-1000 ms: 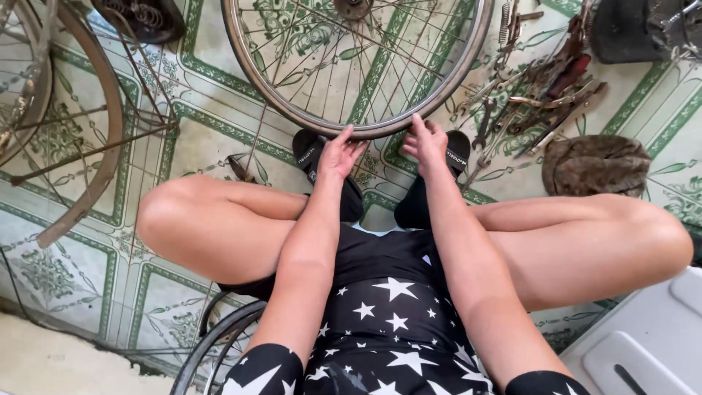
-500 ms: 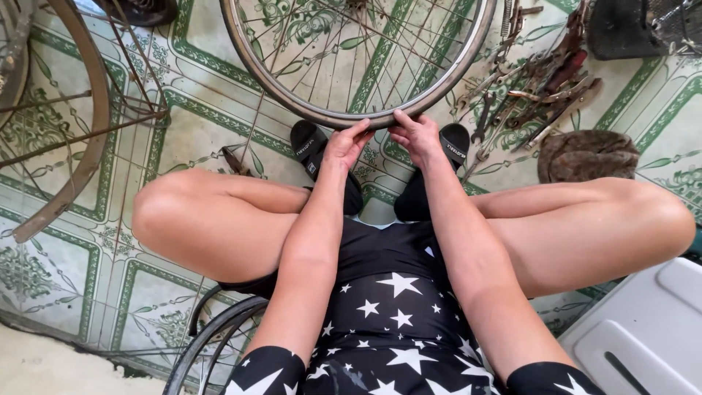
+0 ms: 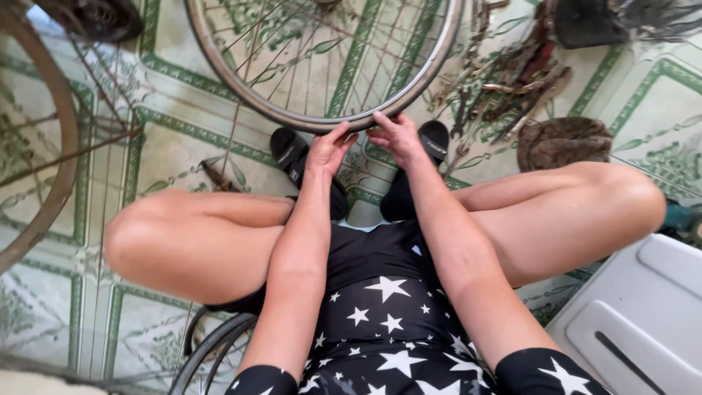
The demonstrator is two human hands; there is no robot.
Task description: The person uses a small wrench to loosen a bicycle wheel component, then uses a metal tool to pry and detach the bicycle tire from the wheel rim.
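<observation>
Nearest the camera, at 6 o'clock, both forearms extend from star-printed black sleeves between the bent knees, with a grey plastic lid at 4 o'clock. The left hand and right hand meet at centre, fingers curled together onto the lower arc of the spoked bicycle wheel rim; whether they pinch anything smaller, I cannot tell. Beyond, black sandals rest on green-patterned floor tiles, rusty tools at 1 o'clock, a brown cap at 2 o'clock.
</observation>
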